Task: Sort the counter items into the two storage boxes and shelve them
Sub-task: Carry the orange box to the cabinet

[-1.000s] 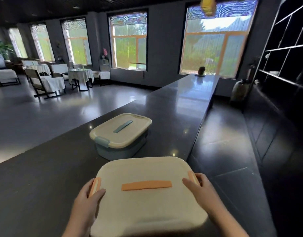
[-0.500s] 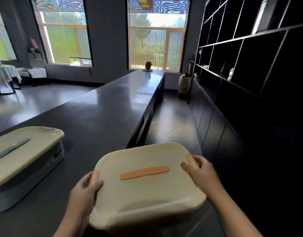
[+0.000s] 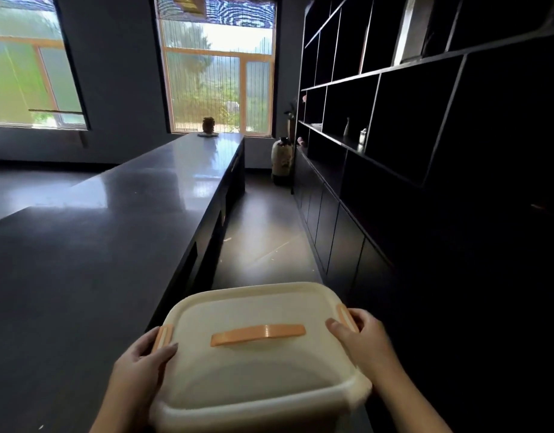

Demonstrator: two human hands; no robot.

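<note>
Head view shows me the cream storage box [image 3: 257,354] carried out in front, off the dark counter [image 3: 91,260] and over the aisle floor between that counter and the black shelving [image 3: 410,126] on the right. My left hand [image 3: 138,364] grips the box's left side with the thumb lying on the lid beside the orange latch [image 3: 162,337], fingers curled under the rim where I cannot see them. My right hand [image 3: 363,342] does the same on the far side, thumb on the lid, fingers wrapped round the other orange clip [image 3: 346,317].

I judge the box as rigid moulded plastic, smooth and a little slick, so it should not flex but could slide on dry palms if I tilt it. Its lid is closed and both latches appear down; what lies inside is hidden, so I cannot tell the weight, though a two-handed carry makes me treat it as loaded. Loose contents may shift, so I want it level.

Best hold, I think, is where I have it: under the rim at the two short sides, beside the clips, not on them, since a pulled clip could pop the lid. An orange strap handle [image 3: 258,334] lies flat in the middle of the lid; I would trust that only if the latches are truly locked.
</note>
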